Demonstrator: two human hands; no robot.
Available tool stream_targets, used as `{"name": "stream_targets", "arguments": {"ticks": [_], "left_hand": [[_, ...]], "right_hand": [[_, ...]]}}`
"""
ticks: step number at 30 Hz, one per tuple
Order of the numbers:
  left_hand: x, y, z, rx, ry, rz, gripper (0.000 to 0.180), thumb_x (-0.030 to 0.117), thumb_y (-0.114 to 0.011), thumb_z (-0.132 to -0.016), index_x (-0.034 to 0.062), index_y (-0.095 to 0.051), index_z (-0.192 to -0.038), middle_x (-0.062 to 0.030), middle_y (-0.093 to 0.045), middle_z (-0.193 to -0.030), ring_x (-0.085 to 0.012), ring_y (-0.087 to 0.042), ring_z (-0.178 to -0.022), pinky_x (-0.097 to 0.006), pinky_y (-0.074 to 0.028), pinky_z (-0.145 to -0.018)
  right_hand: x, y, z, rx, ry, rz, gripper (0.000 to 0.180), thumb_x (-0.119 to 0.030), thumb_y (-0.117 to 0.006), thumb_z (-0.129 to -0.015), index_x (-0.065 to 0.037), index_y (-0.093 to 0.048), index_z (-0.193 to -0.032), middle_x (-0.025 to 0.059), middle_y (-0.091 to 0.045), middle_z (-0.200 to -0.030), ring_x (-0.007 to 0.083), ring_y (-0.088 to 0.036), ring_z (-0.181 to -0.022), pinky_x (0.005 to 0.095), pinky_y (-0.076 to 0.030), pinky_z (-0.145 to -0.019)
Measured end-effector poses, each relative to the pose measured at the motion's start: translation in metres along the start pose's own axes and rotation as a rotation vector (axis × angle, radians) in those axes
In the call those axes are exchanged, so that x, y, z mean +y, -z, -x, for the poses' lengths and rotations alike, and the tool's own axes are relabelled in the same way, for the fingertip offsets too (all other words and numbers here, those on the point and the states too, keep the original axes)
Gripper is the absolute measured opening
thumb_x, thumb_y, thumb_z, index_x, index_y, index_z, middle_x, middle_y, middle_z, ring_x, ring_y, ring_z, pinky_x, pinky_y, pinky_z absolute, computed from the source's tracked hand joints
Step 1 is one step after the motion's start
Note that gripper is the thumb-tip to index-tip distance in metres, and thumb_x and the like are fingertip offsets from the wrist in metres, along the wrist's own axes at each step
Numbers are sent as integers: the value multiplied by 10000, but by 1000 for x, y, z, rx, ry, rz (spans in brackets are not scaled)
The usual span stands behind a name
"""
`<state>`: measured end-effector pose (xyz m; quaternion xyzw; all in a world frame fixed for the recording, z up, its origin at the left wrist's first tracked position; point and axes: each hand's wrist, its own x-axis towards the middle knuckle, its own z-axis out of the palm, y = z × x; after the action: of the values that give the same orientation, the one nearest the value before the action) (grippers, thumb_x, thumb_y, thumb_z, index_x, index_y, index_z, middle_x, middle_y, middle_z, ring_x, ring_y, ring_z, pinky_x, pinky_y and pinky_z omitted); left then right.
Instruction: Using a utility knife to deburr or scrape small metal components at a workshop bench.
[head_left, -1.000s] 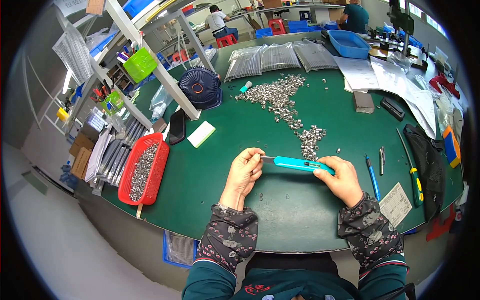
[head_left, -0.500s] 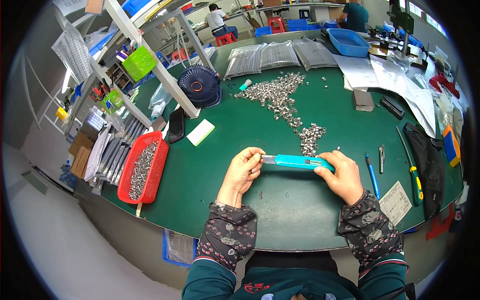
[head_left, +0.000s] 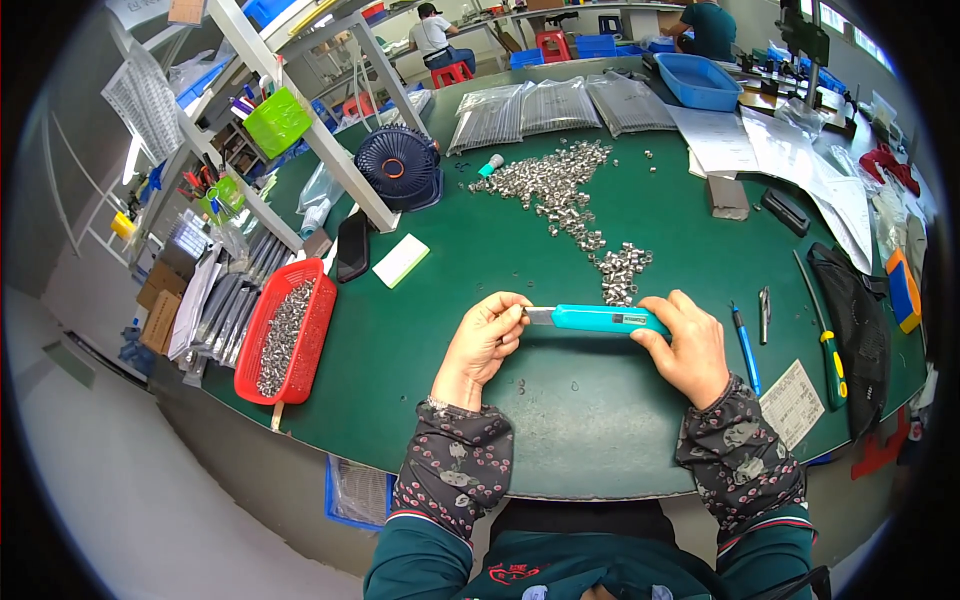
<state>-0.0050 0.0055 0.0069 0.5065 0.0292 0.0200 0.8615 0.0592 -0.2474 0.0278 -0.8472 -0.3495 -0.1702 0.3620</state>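
Observation:
A teal box cutter [head_left: 600, 319] lies almost level above the near part of the green table, its blade pointing left. My right hand [head_left: 690, 348] is closed round the right end of its handle, thumb along the lower edge. At the blade's tip, my left hand [head_left: 484, 345] is closed in a pinch of thumb and forefinger. A tiny dark thing shows at these fingertips, too small to name. Just beyond the knife lies a small heap of short metal rings [head_left: 622, 272], which joins a larger spread of rings [head_left: 550, 185] farther back.
A red basket [head_left: 325, 320] of small metal parts stands at left, near a phone [head_left: 353, 248], notepad [head_left: 401, 261] and fan [head_left: 398, 170]. At right lie a blue pen [head_left: 745, 350], a green-yellow-handled tool [head_left: 833, 370] and a paper slip [head_left: 792, 405]. Bagged tubes [head_left: 558, 108] line the back.
My right hand and the knife handle have shifted slightly, with the hand a little farther right and up. The left hand keeps its pinch at the blade tip, almost unmoved.

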Motion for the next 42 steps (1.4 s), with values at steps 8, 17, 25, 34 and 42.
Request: {"name": "stream_targets", "arguments": {"ticks": [8,17,25,34,42], "left_hand": [[-2,-3,-1,45,32,63,110,95,-512,-858,18,-541,-932,-18,-523,-766,-17,-362,-496,-128,-241,-360],[-4,-2,-2,64,8,171,114,110,-501,-868,46,-551,-947,-24,-513,-793,-25,-357,-503,-130,-229,-355],[-4,-4,-2,72,-2,224,144,141,-493,-876,34,-539,-960,-29,-494,-772,-34,-363,-512,-134,-231,-354],[-6,-3,-3,118,-33,138,132,147,-503,-872,37,-544,-932,-27,-526,-783,-32,-353,-500,-136,-229,-351],[-8,-2,-4,107,-44,129,141,154,-502,-873,45,-546,-952,-16,-504,-742,-27,-344,-485,-137,-228,-353]], "right_hand": [[-1,2,-3,83,133,48,273,-167,-675,-664,-50,-565,-884,85,-473,-709,266,-513,-604,353,-403,-522],[-4,-1,-3,214,38,-16,274,-136,-684,-649,-57,-559,-880,93,-481,-736,265,-524,-620,356,-408,-524],[-4,-1,0,86,-9,49,259,-162,-685,-659,-62,-559,-863,84,-503,-730,263,-539,-624,359,-417,-535],[-2,-4,2,-65,-155,-155,299,-306,-660,-695,-47,-575,-818,94,-558,-700,267,-549,-576,360,-416,-523],[0,-3,2,-222,-291,-295,332,-378,-625,-721,-54,-623,-790,107,-574,-613,240,-564,-547,337,-415,-515]]}}
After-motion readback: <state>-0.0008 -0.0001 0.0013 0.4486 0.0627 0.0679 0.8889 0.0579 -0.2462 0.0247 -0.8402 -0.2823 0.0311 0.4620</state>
